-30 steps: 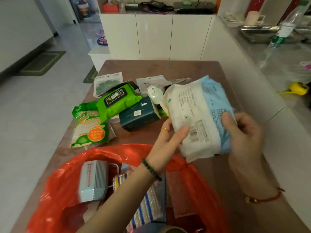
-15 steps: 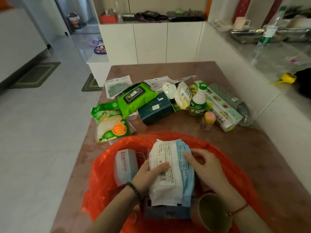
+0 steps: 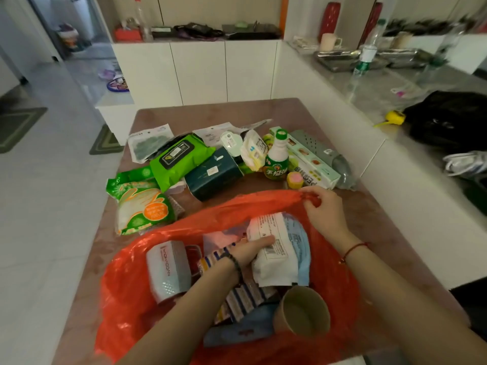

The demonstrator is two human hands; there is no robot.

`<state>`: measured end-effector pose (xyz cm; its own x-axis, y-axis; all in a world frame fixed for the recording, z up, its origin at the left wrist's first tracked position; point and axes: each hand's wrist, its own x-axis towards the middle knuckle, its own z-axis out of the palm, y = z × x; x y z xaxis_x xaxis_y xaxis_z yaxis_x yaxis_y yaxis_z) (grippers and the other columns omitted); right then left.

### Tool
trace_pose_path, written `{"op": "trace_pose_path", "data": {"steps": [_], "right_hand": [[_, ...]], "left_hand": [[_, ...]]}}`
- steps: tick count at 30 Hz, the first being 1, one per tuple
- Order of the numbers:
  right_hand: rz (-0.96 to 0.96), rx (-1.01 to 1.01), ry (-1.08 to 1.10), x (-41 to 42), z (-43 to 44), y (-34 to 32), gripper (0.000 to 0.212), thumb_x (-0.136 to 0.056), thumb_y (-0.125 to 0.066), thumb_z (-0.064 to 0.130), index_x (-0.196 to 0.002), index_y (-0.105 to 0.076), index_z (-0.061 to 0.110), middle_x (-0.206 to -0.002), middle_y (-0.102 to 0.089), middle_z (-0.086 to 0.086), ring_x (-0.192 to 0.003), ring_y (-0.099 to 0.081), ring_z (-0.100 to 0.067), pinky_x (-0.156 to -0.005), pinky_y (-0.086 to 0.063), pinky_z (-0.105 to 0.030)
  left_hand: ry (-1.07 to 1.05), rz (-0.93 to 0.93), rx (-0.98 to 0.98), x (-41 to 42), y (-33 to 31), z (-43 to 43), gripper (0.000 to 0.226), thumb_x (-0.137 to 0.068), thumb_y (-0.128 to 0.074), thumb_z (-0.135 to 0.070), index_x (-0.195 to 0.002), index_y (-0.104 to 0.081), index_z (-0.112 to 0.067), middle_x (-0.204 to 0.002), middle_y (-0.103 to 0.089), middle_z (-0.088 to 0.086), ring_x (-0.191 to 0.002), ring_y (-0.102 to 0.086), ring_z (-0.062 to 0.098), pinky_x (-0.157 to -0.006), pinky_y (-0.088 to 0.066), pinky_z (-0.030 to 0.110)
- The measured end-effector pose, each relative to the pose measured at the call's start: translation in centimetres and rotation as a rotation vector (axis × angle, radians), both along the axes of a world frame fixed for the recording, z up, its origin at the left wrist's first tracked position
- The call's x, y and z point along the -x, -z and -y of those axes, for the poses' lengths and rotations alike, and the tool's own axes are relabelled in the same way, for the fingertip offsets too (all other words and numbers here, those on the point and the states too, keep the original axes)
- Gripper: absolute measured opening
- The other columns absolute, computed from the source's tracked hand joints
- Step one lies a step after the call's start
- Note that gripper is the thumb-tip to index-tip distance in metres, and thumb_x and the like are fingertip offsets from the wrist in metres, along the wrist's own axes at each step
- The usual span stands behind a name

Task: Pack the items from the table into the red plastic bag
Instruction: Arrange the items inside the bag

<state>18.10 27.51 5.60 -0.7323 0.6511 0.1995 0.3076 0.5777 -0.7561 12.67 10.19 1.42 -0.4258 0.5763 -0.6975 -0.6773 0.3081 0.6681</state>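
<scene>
The red plastic bag [image 3: 126, 291] lies open at the near end of the brown table [image 3: 210, 111]. Inside it lies a white and blue soft pack [image 3: 279, 256], with my left hand [image 3: 250, 251] resting its thumb on the pack. My right hand [image 3: 324, 209] pinches the bag's far rim. Also in the bag are a white box [image 3: 168, 270], a striped pack [image 3: 242, 299] and a brown paper cup [image 3: 303, 312]. On the table beyond the bag sit a green wipes pack [image 3: 179, 156], a gloves packet [image 3: 139, 204], a dark teal box [image 3: 213, 175] and a green-capped bottle [image 3: 276, 159].
A cling-film box [image 3: 313, 162], a small yellow and pink jar [image 3: 295, 179] and flat sachets [image 3: 150, 140] lie further back. A white counter wall [image 3: 342, 143] runs along the table's right side. White cabinets [image 3: 200, 72] stand behind the table.
My right hand has let go of the white and blue pack and moved up to pinch the bag's far rim. The pack now lies inside the bag under my left hand.
</scene>
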Motion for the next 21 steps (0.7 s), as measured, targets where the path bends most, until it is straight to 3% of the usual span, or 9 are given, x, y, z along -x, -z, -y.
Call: {"op": "trace_pose_path", "data": {"steps": [1, 3, 6, 8, 10, 12, 15, 18, 21], "right_hand": [[-0.020, 0.030, -0.008, 0.1, -0.1, -0.3, 0.028, -0.079, -0.058, -0.002, -0.098, -0.071, 0.013, -0.096, -0.069, -0.001, -0.089, -0.060, -0.011, -0.074, -0.041, -0.001], [-0.023, 0.068, -0.057, 0.3, -0.5, -0.7, 0.028, -0.079, -0.058, -0.004, -0.099, -0.071, 0.012, -0.093, -0.065, 0.003, -0.088, -0.057, -0.008, -0.067, -0.037, 0.004], [0.007, 0.112, -0.111, 0.3, -1.2, -0.8, 0.027, -0.079, -0.059, -0.003, -0.099, -0.072, 0.012, -0.091, -0.065, 0.004, -0.089, -0.059, -0.009, -0.071, -0.039, -0.001], [0.020, 0.120, -0.100, 0.1, -1.8, -0.9, 0.027, -0.079, -0.060, -0.002, -0.097, -0.072, 0.012, -0.089, -0.066, 0.003, -0.089, -0.060, -0.010, -0.075, -0.043, -0.010], [0.027, 0.095, -0.084, -0.1, -2.5, -0.9, 0.025, -0.078, -0.062, 0.000, -0.095, -0.073, 0.014, -0.086, -0.067, 0.004, -0.083, -0.060, -0.007, -0.071, -0.042, -0.004], [0.041, 0.075, -0.097, -0.2, -3.0, -1.0, 0.024, -0.077, -0.063, 0.002, -0.094, -0.073, 0.015, -0.083, -0.065, 0.007, -0.077, -0.059, -0.003, -0.066, -0.040, 0.003], [0.155, 0.084, -0.209, -0.4, -3.4, -0.9, 0.024, -0.078, -0.064, 0.005, -0.097, -0.071, 0.016, -0.087, -0.065, 0.006, -0.082, -0.060, -0.005, -0.076, -0.047, -0.008], [0.334, 0.138, -0.383, -0.5, -4.1, -1.6, 0.031, -0.079, -0.069, 0.019, -0.109, -0.065, 0.017, -0.099, -0.064, 0.006, -0.091, -0.058, -0.006, -0.073, -0.042, -0.004], [0.309, 0.288, -0.385, 0.4, -5.8, -3.1, 0.031, -0.081, -0.065, 0.037, -0.108, -0.064, 0.024, -0.103, -0.066, 0.003, -0.090, -0.061, -0.006, -0.074, -0.046, -0.015]], "left_hand": [[-0.009, 0.021, -0.013, 0.0, 0.0, -0.8, 0.034, -0.079, -0.067, -0.023, -0.107, -0.061, -0.005, -0.101, -0.068, 0.012, -0.086, -0.065, 0.024, -0.087, -0.052, 0.039], [-0.051, 0.024, -0.035, 0.2, 0.4, -2.5, 0.041, -0.077, -0.069, -0.022, -0.112, -0.060, -0.003, -0.102, -0.069, 0.012, -0.088, -0.066, 0.024, -0.082, -0.055, 0.038], [-0.119, -0.020, -0.028, 0.6, 1.1, -4.7, 0.066, -0.069, -0.076, -0.031, -0.124, -0.051, -0.003, -0.115, -0.065, 0.012, -0.094, -0.066, 0.025, -0.078, -0.057, 0.036], [-0.054, -0.084, 0.043, 0.4, 1.3, -5.7, 0.088, -0.061, -0.079, -0.045, -0.131, -0.043, -0.004, -0.127, -0.057, 0.009, -0.107, -0.060, 0.025, -0.091, -0.052, 0.039], [-0.004, -0.207, 0.131, 0.0, 1.3, -6.2, 0.080, -0.070, -0.074, -0.038, -0.134, -0.037, -0.008, -0.134, -0.051, 0.008, -0.119, -0.053, 0.026, -0.102, -0.044, 0.038], [0.089, -0.400, 0.241, -0.2, 1.3, -6.4, 0.060, -0.078, -0.066, -0.035, -0.128, -0.042, -0.011, -0.131, -0.054, 0.007, -0.118, -0.053, 0.025, -0.102, -0.044, 0.037], [0.371, -0.696, 0.426, 0.0, -0.1, -5.8, 0.050, -0.082, -0.056, -0.046, -0.121, -0.050, -0.016, -0.124, -0.058, 0.006, -0.112, -0.056, 0.023, -0.095, -0.047, 0.035], [0.593, -0.686, 0.550, 1.0, -2.5, -4.1, 0.048, -0.085, -0.046, -0.052, -0.118, -0.052, -0.016, -0.119, -0.059, 0.004, -0.107, -0.056, 0.021, -0.087, -0.046, 0.031], [0.624, -0.785, 0.556, 2.8, -5.2, -3.0, 0.052, -0.086, -0.041, -0.056, -0.109, -0.060, -0.014, -0.108, -0.065, 0.003, -0.096, -0.061, 0.018, -0.086, -0.051, 0.032]]}}
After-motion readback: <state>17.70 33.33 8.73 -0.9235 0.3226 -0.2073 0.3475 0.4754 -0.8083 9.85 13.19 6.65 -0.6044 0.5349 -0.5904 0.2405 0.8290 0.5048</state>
